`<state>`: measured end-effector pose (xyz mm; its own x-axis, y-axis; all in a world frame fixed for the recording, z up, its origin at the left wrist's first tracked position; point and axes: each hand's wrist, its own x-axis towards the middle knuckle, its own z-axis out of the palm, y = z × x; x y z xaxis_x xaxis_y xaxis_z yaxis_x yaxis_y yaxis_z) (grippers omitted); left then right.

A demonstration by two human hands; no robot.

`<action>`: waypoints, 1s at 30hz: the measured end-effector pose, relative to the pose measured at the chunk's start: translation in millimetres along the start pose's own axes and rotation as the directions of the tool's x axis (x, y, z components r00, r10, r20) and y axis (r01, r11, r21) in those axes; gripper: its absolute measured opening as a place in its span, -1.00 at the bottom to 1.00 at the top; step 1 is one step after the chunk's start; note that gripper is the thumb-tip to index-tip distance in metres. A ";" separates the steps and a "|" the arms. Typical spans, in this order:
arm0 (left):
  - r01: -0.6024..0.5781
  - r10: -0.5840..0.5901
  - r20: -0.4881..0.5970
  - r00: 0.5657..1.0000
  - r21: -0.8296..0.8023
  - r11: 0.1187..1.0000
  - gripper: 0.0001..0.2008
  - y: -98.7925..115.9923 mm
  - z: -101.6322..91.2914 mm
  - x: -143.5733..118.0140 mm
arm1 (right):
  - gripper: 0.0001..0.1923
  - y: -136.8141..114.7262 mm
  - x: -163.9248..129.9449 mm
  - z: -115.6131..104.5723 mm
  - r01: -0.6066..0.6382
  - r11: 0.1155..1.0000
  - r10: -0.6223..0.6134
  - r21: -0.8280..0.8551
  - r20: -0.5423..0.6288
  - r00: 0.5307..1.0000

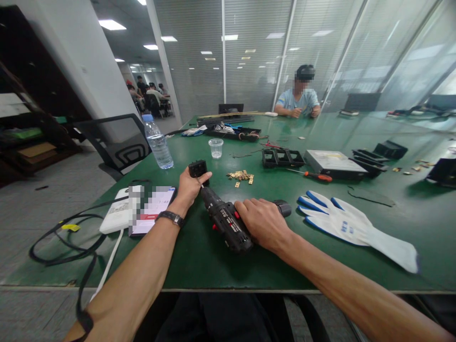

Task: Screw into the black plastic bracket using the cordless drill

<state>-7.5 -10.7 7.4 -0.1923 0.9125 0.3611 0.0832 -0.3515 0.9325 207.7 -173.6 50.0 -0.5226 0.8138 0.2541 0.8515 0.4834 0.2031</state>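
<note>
Green bench (199, 266) carries one black drill (224, 219), right hand (264, 223) clamped on it; left hand (188, 187) pinches one black block (198, 168). Two white gloves (342, 223) lie beside.

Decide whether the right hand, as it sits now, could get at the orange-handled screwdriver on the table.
Probably yes: the screwdriver lies beyond the right hand with bare table between, but that hand grips the drill.

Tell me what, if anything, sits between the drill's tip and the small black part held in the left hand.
Nothing visible: the drill, gripped by the right hand, has its bit right at the black part that the left hand holds on the green table.
</note>
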 end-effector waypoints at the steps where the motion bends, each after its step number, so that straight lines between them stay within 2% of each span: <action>1: -0.003 0.003 -0.001 1.000 0.001 1.000 -0.45 0.3 0.0 -0.1 | -0.85 0.1 -0.1 0.3 0.002 1.000 -0.002 -0.001 -0.007 1.000; 30: -0.027 0.027 -0.013 1.000 0.025 0.999 -0.46 -1.6 0.0 1.4 | -0.85 0.1 0.7 -0.9 -0.004 1.000 0.004 -0.001 0.007 1.000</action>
<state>-8.0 -8.9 6.4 -0.2028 0.8997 0.3865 0.1125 -0.3707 0.9219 207.4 -173.3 51.1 -0.5185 0.8181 0.2488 0.8538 0.4795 0.2030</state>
